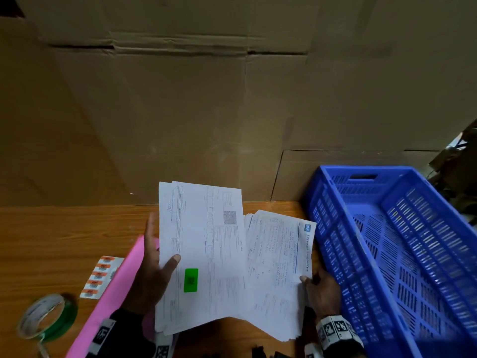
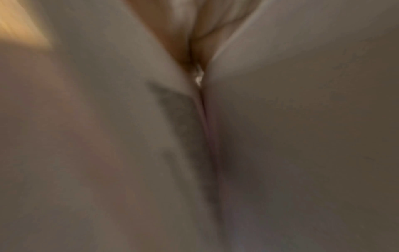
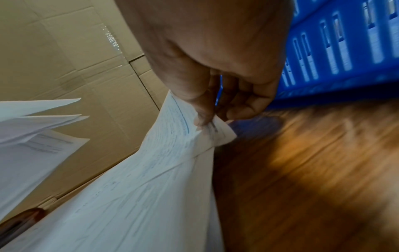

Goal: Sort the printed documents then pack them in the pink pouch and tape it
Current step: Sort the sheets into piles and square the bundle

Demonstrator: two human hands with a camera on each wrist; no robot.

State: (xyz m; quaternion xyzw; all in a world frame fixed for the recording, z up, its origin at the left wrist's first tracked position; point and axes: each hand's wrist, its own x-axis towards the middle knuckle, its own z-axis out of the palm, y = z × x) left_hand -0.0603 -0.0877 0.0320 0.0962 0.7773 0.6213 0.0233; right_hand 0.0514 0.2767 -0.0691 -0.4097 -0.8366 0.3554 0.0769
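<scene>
While the left hand (image 1: 152, 267) grips one sheaf of papers (image 1: 201, 254) and the right hand (image 1: 321, 289) pinches another, the pink pouch (image 1: 113, 293) lies lengthwise at lower left on the counter (image 1: 51, 241), nearer the left grip.

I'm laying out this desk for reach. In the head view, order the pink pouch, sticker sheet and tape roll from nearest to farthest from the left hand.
From the left hand:
1. pink pouch, directly under it.
2. sticker sheet, beside the pouch's left edge.
3. tape roll, at the near left corner.

White printed documents (image 1: 204, 244) bear a green sticker (image 1: 191, 280); pink pouch (image 1: 113, 298), slotted blue crate (image 1: 402, 254), wood-grain table (image 1: 51, 241).
</scene>
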